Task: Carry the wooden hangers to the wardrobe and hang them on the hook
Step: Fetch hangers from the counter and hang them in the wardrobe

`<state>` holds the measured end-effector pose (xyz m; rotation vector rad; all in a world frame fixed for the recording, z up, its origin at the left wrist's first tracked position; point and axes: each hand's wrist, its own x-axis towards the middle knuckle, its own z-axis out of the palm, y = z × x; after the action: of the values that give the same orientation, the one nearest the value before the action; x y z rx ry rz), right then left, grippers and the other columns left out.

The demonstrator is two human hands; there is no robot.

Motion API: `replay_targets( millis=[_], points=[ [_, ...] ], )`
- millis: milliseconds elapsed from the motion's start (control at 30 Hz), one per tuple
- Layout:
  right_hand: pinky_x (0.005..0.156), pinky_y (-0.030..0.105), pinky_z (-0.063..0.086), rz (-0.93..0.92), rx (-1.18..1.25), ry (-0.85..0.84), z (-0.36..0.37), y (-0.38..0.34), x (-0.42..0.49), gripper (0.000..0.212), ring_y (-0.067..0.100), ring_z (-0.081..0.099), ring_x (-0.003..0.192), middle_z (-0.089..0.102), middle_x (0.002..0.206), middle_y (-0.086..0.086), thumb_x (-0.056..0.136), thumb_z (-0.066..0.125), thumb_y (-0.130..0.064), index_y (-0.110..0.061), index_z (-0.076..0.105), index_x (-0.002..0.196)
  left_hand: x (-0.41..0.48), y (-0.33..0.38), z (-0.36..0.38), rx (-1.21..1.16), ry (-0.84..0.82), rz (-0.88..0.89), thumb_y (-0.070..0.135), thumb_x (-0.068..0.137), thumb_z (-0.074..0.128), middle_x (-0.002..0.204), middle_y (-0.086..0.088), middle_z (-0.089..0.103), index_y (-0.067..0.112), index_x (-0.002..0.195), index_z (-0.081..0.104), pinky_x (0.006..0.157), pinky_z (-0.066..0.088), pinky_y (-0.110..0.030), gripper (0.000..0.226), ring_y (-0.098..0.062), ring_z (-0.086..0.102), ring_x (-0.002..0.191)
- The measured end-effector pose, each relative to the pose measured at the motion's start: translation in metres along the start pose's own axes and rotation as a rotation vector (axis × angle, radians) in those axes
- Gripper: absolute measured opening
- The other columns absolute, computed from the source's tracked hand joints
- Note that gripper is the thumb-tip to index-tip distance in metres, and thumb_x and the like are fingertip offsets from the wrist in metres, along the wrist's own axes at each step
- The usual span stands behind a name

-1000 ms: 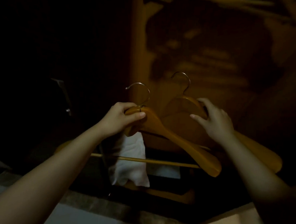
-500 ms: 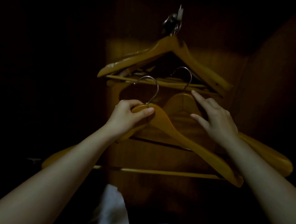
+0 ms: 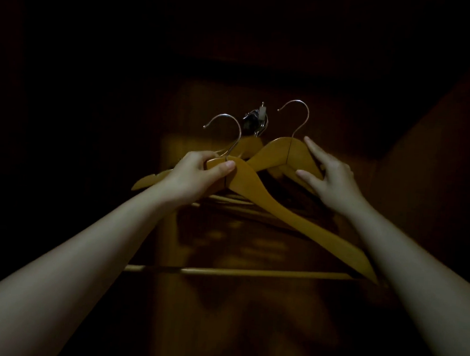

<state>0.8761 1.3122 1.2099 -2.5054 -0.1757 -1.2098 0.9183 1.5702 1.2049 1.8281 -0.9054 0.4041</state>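
Head view, very dim. The wall hook (image 3: 255, 118) on the wardrobe's back panel (image 3: 251, 247) is my reference. A hung hanger (image 3: 151, 181) is on it, with its neck just below the hook and one arm tip poking out lower left.

Left hand (image 3: 198, 173), below-left of the wall hook, has its fingers curled round the neck of the near hanger (image 3: 268, 199) and the thumb clamped on the front. That hanger's metal crook (image 3: 231, 128) stands just left of the wall hook, not on it. Its crossbar (image 3: 236, 273) lies well below.

Right hand (image 3: 330, 175), below-right of the wall hook, rests on the shoulder of the far hanger (image 3: 282, 156) — forefinger and thumb straight and spread apart, one along the top edge, one across the face. I cannot tell how the other fingers lie; the wood hides them. This hanger's wire crook (image 3: 300, 118) stands just right of the wall hook — unhooked.
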Motion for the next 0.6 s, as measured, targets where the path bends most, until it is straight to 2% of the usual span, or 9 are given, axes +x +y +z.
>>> replay_targets(
  millis=[100,200,333,467,600],
  points=[
    [0.113,0.049,0.029,0.011,0.062,-0.030,0.004,-0.001,0.023,0.070,0.025,0.032,0.138,0.029,0.152,0.004,0.088,0.060,-0.023,-0.027,0.021,0.146,0.012,0.001,-0.001,0.006,0.019,-0.011,0.031,0.093,0.048,0.077,-0.001,0.058,0.011,0.096,0.059,0.046,0.041,-0.008,0.023,-0.003,0.057,0.059],
    [0.115,0.044,0.026,-0.005,0.124,-0.082,0.011,-0.003,0.041,0.071,0.024,0.029,0.140,0.028,0.153,0.005,0.088,0.060,-0.021,-0.024,0.021,0.147,0.021,0.000,-0.002,0.027,0.028,-0.040,0.034,0.094,0.047,0.086,-0.008,0.060,0.010,0.099,0.059,0.053,0.045,-0.014,0.028,-0.013,0.058,0.070],
    [0.115,0.046,0.026,-0.018,0.164,-0.139,0.028,-0.008,0.057,0.070,0.025,0.030,0.139,0.030,0.152,0.004,0.088,0.060,-0.022,-0.024,0.021,0.147,0.025,-0.002,-0.005,0.033,0.028,-0.071,0.035,0.094,0.044,0.089,0.000,0.060,0.013,0.102,0.058,0.059,0.044,-0.016,0.027,-0.011,0.059,0.078],
    [0.115,0.041,0.026,-0.020,0.187,-0.196,0.047,-0.011,0.060,0.069,0.024,0.030,0.139,0.031,0.151,0.006,0.088,0.059,-0.021,-0.020,0.022,0.147,0.027,-0.006,-0.008,0.059,0.033,-0.063,0.033,0.095,0.045,0.087,-0.001,0.061,0.010,0.103,0.059,0.060,0.049,-0.016,0.028,-0.009,0.060,0.074],
    [0.111,0.048,0.031,-0.013,0.129,-0.197,0.058,-0.002,0.054,0.069,0.028,0.037,0.133,0.039,0.144,0.009,0.089,0.058,-0.028,-0.023,0.021,0.147,0.027,-0.011,-0.007,0.079,0.038,-0.040,0.031,0.094,0.047,0.077,-0.002,0.059,0.008,0.100,0.060,0.052,0.047,-0.012,0.027,-0.007,0.057,0.063]
  ],
)
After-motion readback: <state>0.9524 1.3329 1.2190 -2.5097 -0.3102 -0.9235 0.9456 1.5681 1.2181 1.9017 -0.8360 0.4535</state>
